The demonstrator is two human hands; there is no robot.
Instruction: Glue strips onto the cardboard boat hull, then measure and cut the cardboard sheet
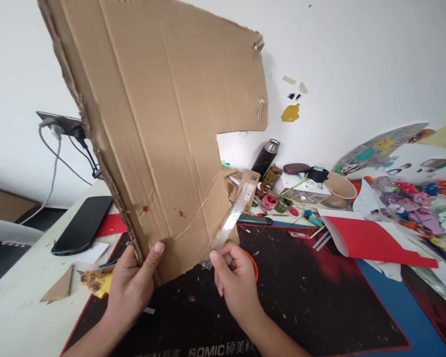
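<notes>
A large sheet of brown cardboard (163, 114) with torn edges stands raised in front of me, a notch cut into its right side. My left hand (134, 277) grips its lower left corner, thumb on the front face and fingers behind. A strip of clear, shiny tape (232, 218) slants up to the right from the cardboard's lower right edge. My right hand (234, 277) is closed around the lower end of this strip, thumb against curled fingers. Part of the strip's lower end is hidden by the fingers.
A black desk mat (301, 287) lies under my hands. On the left are a black phone (82, 225) and cardboard scraps (59, 285). Behind stand a black flask (265, 157), paint jars (270, 201) and a round tub (340, 187). Red paper (375, 240) and craft flowers lie right.
</notes>
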